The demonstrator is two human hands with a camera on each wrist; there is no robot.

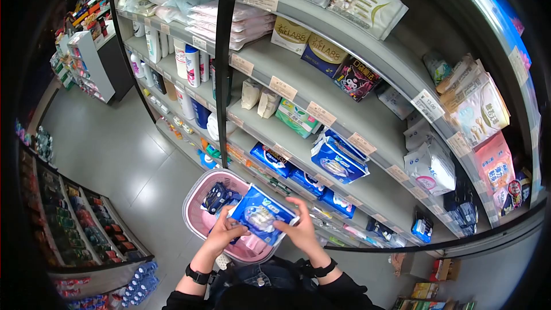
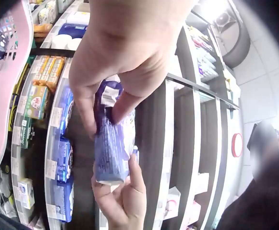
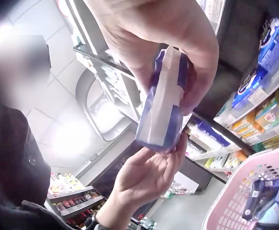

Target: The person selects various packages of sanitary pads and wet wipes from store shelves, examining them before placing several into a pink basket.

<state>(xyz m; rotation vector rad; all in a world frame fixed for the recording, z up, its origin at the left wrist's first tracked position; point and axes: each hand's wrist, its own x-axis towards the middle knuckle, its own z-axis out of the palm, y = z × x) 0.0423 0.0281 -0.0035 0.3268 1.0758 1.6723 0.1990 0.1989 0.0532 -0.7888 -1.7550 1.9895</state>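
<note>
A blue pack of sanitary pads [image 1: 263, 213] is held between both hands in front of the body, above the basket. My left hand [image 1: 222, 234] grips its left end, thumb on the printed front. On the other end, my right hand [image 1: 299, 231] pinches it with the thumb in front and the index finger raised off the edge. The left wrist view shows the pack [image 2: 111, 148] edge-on, with its narrow side toward the camera. From the right wrist, a pale strip runs along the pack's [image 3: 164, 110] side. Under the pack stands a pink basket [image 1: 192, 195] with dark blue packs [image 1: 218, 196] inside.
Shelves with price tags curve around the front and right. More blue packs [image 1: 340, 159] sit on the middle shelf, beside a green pack [image 1: 297, 118]. White packs [image 1: 367, 3] lie higher up. A low display rack [image 1: 80, 218] stands at the left, across the grey tiled floor [image 1: 129, 138].
</note>
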